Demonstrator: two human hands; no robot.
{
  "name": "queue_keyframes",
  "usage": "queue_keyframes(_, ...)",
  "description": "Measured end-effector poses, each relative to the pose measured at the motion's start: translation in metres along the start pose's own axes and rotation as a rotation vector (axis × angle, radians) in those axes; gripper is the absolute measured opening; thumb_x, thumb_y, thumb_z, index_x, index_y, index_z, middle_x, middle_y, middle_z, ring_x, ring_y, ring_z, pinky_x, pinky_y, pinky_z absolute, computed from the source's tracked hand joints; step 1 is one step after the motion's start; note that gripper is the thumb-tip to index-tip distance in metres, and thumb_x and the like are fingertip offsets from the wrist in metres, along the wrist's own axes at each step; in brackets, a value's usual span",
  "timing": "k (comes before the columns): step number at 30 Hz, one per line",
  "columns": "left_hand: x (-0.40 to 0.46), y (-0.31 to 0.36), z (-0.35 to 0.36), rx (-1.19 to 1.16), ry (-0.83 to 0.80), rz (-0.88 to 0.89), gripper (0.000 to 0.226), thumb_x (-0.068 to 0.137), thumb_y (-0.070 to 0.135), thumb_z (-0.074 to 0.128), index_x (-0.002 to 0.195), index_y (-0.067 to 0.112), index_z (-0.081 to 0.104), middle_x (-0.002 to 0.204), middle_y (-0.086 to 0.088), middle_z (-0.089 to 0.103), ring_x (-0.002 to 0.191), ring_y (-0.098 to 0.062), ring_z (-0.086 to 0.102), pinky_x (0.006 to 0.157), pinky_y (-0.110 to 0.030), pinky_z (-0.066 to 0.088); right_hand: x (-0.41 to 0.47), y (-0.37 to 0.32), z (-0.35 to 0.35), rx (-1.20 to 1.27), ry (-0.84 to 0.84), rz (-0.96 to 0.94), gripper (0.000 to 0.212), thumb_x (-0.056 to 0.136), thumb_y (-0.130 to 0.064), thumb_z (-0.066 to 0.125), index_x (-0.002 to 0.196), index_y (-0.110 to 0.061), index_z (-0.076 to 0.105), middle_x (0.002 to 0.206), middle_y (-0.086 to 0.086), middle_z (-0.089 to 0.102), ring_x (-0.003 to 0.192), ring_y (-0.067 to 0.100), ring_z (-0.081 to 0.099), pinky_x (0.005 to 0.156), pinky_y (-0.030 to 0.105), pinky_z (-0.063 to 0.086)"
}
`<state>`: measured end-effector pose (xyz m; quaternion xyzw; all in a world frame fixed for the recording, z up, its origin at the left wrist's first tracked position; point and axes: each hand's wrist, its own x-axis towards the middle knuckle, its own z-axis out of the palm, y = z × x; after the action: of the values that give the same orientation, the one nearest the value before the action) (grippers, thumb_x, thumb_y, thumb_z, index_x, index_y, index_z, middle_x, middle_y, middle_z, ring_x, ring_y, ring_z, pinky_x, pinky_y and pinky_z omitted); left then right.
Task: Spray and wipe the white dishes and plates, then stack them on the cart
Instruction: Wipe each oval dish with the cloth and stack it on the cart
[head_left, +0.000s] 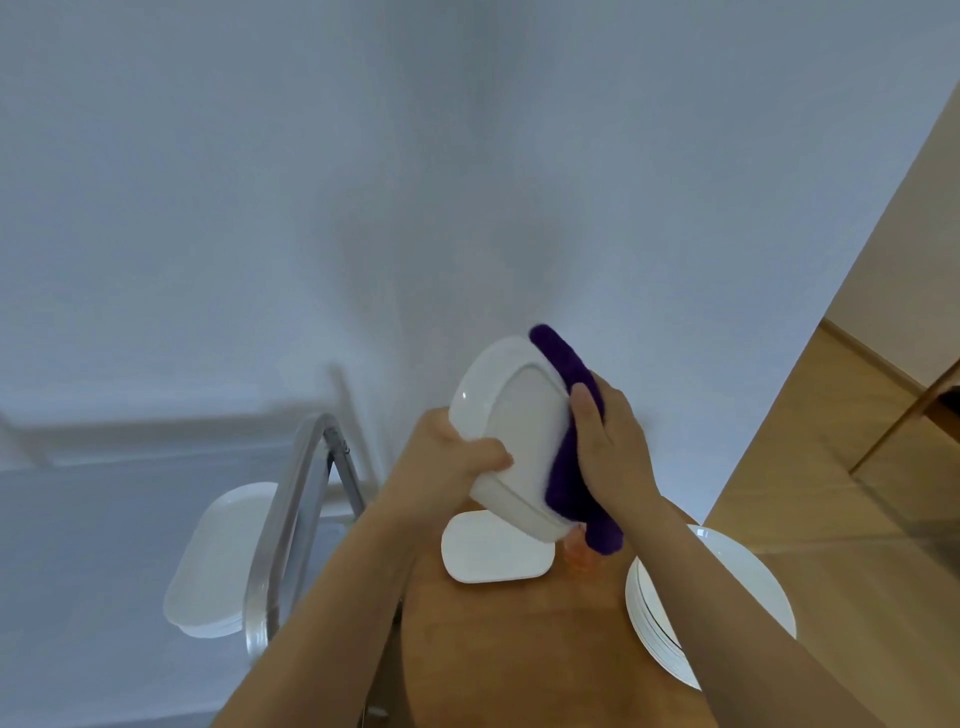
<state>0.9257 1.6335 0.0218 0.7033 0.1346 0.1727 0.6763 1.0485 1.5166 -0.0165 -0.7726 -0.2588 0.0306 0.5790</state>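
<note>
We grip a white dish in our left hand, thumb curled over its near rim and fingers hidden behind it, holding it tilted up in the air above the wooden table. Our right hand presses a purple cloth flat against the dish's right edge, fingers fairly straight over the fabric, which wraps round the rim and hangs below. We judge this to be the wiping step, with this dish not yet stacked.

The next move, as we see it, calls for finishing the rim and then carrying the dish left to the cart, where a pile of white dishes already sits. The cart's metal handle stands between us and that pile, so the dish must go over or round it.

Below our hands another dish lies face down on the table, and a stack of round plates sits under our right forearm, close to the table's right edge. The wall ahead is near.
</note>
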Motion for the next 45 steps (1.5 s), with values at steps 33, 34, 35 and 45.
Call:
queue_keyframes(33, 0.015, 0.003, -0.01, -0.421, -0.167, -0.388, 0.053, 0.072, 0.021, 0.072, 0.12, 0.002, 0.06, 0.108, -0.021, 0.068, 0.09, -0.034, 0.068, 0.069, -0.041, 0.058, 0.011, -0.02, -0.033, 0.125, -0.165, -0.154, 0.024, 0.085, -0.04, 0.053, 0.105, -0.029, 0.06, 0.096, 0.004, 0.063, 0.085, 0.016, 0.06, 0.073, 0.029, 0.05)
queue_keyframes(34, 0.014, 0.001, -0.008, -0.444, -0.126, -0.364, 0.052, 0.07, 0.022, 0.071, 0.118, 0.003, 0.061, 0.106, -0.021, 0.069, 0.089, -0.034, 0.069, 0.067, -0.04, 0.058, 0.006, -0.019, -0.028, 0.137, -0.144, -0.125, 0.027, 0.084, -0.045, 0.051, 0.11, -0.041, 0.057, 0.111, -0.004, 0.06, 0.1, 0.008, 0.057, 0.082, 0.023, 0.047)
queue_keyframes(35, 0.014, 0.0, -0.007, -0.46, -0.088, -0.342, 0.051, 0.069, 0.023, 0.07, 0.115, 0.004, 0.062, 0.103, -0.019, 0.07, 0.087, -0.033, 0.07, 0.065, -0.039, 0.058, 0.001, -0.018, -0.024, 0.133, -0.121, -0.107, 0.031, 0.084, -0.049, 0.048, 0.114, -0.053, 0.05, 0.127, -0.013, 0.051, 0.114, -0.001, 0.048, 0.091, 0.015, 0.039)
queue_keyframes(45, 0.01, -0.004, -0.001, -0.469, 0.118, -0.194, 0.05, 0.071, 0.03, 0.069, 0.115, 0.007, 0.065, 0.105, -0.018, 0.071, 0.09, -0.032, 0.07, 0.069, -0.039, 0.058, -0.046, -0.01, 0.012, 0.047, -0.061, -0.057, 0.037, 0.095, -0.042, 0.041, 0.129, -0.056, 0.033, 0.146, -0.023, 0.025, 0.126, -0.01, 0.027, 0.096, 0.003, 0.021)
